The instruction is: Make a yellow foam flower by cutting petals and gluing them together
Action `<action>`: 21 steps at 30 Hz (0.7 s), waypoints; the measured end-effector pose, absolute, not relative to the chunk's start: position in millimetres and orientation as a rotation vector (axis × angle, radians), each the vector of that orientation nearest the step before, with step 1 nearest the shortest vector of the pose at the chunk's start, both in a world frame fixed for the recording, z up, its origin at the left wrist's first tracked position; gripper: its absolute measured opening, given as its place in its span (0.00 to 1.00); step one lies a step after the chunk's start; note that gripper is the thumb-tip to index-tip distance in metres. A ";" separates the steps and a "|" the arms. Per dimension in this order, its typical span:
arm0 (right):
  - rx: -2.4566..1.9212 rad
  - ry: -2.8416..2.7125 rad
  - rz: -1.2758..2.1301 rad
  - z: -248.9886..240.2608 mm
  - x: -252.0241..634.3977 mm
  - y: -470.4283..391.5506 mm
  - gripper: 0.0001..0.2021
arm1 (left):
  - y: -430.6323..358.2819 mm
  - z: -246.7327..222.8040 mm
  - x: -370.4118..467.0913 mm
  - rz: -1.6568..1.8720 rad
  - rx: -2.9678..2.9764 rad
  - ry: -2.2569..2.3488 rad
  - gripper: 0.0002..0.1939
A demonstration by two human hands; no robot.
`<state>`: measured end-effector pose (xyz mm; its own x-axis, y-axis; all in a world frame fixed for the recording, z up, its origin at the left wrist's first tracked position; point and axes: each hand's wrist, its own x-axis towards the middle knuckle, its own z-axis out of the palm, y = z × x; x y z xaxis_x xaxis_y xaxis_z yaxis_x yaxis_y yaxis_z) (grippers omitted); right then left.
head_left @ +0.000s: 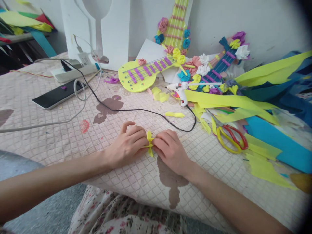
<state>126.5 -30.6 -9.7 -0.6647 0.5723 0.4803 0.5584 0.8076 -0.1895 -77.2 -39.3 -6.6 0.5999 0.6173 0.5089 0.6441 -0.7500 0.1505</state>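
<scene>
Between my hands, low over the quilted cloth, is a small yellow crepe paper piece (150, 151) with pointed ends sticking out above and below. My left hand (129, 143) pinches its left side with curled fingers. From the right, my right hand (172, 150) closes on the other side, fingertips almost meeting those of the left. The middle of the paper is partly hidden by my fingers. Beyond my hands lies a white glue gun (181, 92), its black cord looping toward me. Scissors (231, 138) with red and yellow handles rest to the right.
A yellow paper guitar (137, 76) lies at the back, with a blue paper guitar (219, 70) decorated with flowers beside it. Crepe paper strips (280, 143) cover the right side. A phone (58, 94) and a power strip (74, 71) with cables are on the left.
</scene>
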 end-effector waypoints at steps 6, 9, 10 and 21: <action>-0.813 -2.492 -0.011 -11.2 126.9 -30.1 0.09 | -40.2 -6.1 -78.2 -0.822 -2.778 -1.026 0.05; -0.822 -2.531 -0.016 -11.6 126.9 -29.8 0.09 | -41.3 -3.9 -77.7 -0.781 -2.764 -1.020 0.05; -0.824 -2.541 -0.013 -11.6 126.9 -29.8 0.09 | -41.7 -3.4 -77.4 -0.779 -2.749 -1.023 0.05; -0.856 -2.524 0.028 -10.2 126.2 -30.7 0.07 | -43.6 -3.9 -75.1 -0.813 -2.686 -1.076 0.05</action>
<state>126.2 -30.7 -10.2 -0.6941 0.5792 0.4275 0.5697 0.8050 -0.1657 -75.1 -43.6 -3.9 0.5993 0.6001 0.5298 0.6734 -0.7358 0.0717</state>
